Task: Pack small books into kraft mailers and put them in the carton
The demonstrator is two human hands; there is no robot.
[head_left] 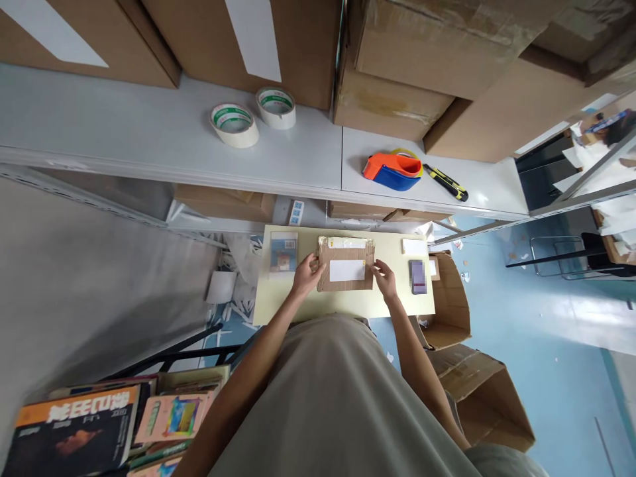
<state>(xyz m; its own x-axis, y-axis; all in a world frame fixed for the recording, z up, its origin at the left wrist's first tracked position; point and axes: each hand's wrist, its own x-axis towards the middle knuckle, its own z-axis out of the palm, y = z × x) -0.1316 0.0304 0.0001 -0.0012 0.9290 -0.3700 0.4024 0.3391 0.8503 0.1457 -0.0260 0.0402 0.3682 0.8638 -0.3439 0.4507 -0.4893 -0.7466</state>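
Gripping cardboard parcel [346, 270]: left fingers [317, 268], right fingers [378, 267]; blue book [283, 254] leftward, purple item [418, 276] rightward.

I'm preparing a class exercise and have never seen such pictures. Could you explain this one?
There is no machine: a head-worn camera looks forward and down at its wearer, who works bare-handed. The left hand holds a flat cardboard parcel with a white label over the pale table; the right hand is at the parcel's other edge. On the table lie a blue item, left, and a blurred purple item, right. A tape dispenser sits on the shelf.
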